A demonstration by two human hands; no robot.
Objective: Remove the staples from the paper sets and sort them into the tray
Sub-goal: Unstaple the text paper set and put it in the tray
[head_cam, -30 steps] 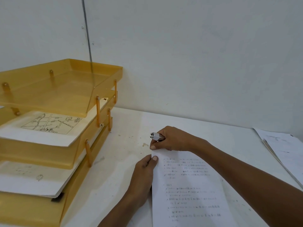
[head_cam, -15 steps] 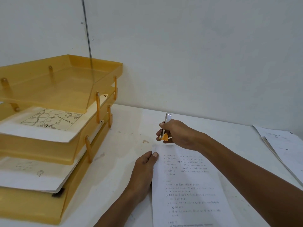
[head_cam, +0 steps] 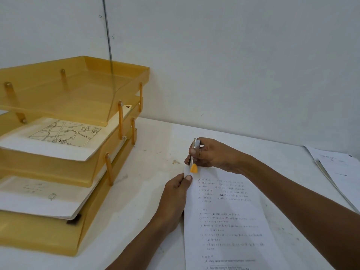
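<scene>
A printed paper set lies on the white table in front of me. My left hand pinches its top left edge, thumb on top. My right hand grips a small silver stapler with an orange end, held nearly upright, its orange tip down at the paper's top left corner. That corner looks lifted slightly off the table. The staple itself is too small to see. A yellow three-tier tray stands at the left, with sheets in its middle and bottom tiers; a map drawing lies on the middle one.
More white papers lie at the table's right edge. A white wall rises close behind the table. The tray's upright posts face the table's bare middle, which has small stains.
My right hand turned the stapler from lying flat to upright and brought its orange tip down to the paper's corner. My left hand stayed on the paper's edge.
</scene>
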